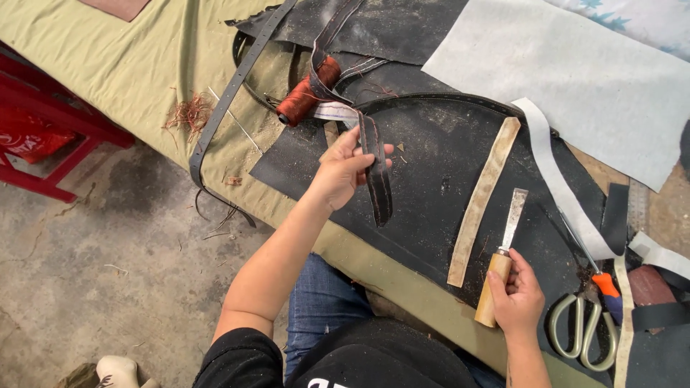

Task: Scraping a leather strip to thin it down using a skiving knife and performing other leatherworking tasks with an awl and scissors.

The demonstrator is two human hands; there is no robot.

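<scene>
**A:** What have I got on the head view right now?

**B:** I'm looking down at the surface [144, 65], draped in olive cloth, with a big black leather sheet [438, 179] laid over it. My left hand [343, 172] is lifted above that sheet, fingers closed around a dark stitched strap [376, 176]. The strap runs through the grip, its free end hanging down past the palm, and its upper part leads back toward the spool.

**A:** And the right?

**B:** My right hand [519, 296] is down at the near edge of the black sheet, wrapped around the wooden handle of a flat-bladed chisel [502, 259]. The blade points away from me and lies on the leather, just beside a long tan strip [483, 201].

**A:** What's around them?

**B:** A rust-coloured thread spool [309, 91] sits beyond the left hand, touching the strap pieces there. A long grey punched strap [231, 97] trails off the far edge of the cloth toward the floor. Scissors [583, 327] lie to the right of the right hand, near it but apart, with an orange-handled tool [600, 276] crossing above them. A pale felt sheet [575, 79] covers the far right corner.
</scene>
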